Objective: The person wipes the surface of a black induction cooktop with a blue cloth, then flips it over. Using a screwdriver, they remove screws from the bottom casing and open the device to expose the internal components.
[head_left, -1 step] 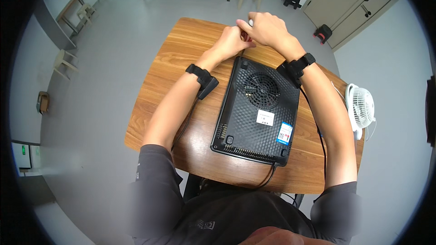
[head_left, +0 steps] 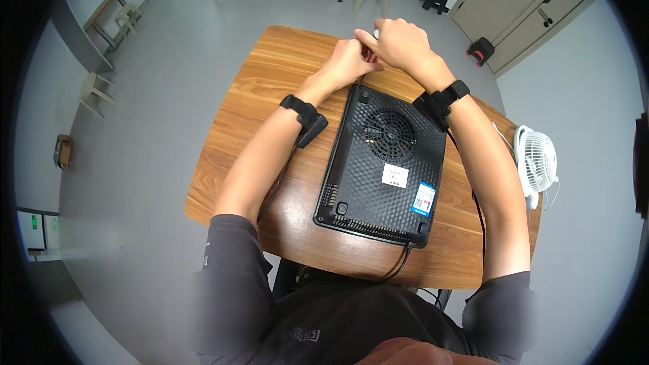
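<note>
both hands meet at the far edge of the wooden table (head_left: 270, 88), just beyond the far end of a black appliance (head_left: 384, 162) lying underside up. the left hand (head_left: 348, 61) is curled, fingers bent inward toward the right hand (head_left: 399, 44), which is closed in a loose fist over a small object with a pale tip showing at its far side; what that object is cannot be told, and whether the left hand grips it too is hidden. the two hands touch or nearly touch. the appliance is a flat rectangular slab, its long axis running from near to far and tilted slightly, the far end leaning a little to the right; its round fan grille sits toward the far end, two labels lie nearer the middle, and a black cord leaves its near edge. both forearms stretch from the near side along either flank of the appliance, each wrist wearing a black strap. a small white fan (head_left: 536, 162) stands off the table's right edge.
</note>
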A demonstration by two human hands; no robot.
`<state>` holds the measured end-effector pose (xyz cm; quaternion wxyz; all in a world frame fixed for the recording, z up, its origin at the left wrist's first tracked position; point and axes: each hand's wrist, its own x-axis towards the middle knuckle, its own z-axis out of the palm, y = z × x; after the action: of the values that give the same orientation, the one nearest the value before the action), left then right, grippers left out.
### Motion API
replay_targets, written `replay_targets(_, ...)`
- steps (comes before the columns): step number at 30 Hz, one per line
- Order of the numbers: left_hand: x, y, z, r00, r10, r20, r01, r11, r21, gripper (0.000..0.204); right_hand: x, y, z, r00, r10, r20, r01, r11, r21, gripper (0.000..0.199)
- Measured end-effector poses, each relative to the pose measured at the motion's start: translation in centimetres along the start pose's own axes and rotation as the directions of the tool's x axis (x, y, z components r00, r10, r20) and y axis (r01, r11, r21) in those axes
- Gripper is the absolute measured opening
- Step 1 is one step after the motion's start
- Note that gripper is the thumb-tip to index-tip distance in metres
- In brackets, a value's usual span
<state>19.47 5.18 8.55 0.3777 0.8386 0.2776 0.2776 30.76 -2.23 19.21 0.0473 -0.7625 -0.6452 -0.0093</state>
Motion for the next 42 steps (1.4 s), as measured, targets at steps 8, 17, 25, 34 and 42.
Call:
replay_targets(8,-0.4,-0.3,-1.1,0.988,0.137,0.078,-0.136,0.991,-0.010,0.031,0.3,2.3,2.0,0.983,-0.160,-0.085,0.166,0.984,0.070,0.045)
replay_targets(17,-0.3,-1.1,-0.8,0.991,0.127,0.042,-0.127,0.992,-0.018,0.026,0.5,1.0,1.3,0.992,-0.054,-0.112,0.056,0.998,0.016,0.040)
replay_targets(25,0.0,-1.1,-1.0,0.978,0.177,0.113,-0.171,0.983,-0.066,0.027,-0.1,2.9,2.2,0.945,-0.277,-0.172,0.297,0.950,0.102,0.037)
replay_targets(34,0.0,-1.9,0.5,0.993,0.075,-0.096,-0.074,0.997,0.010,0.040,0.1,0.5,0.7,0.997,-0.042,-0.068,0.044,0.998,0.042,0.056)
replay_targets(42,-0.1,-2.1,-0.6,0.990,0.129,0.053,-0.129,0.992,-0.004,0.031,0.5,1.5,2.0,0.982,-0.065,-0.178,0.107,0.965,0.240,0.042)
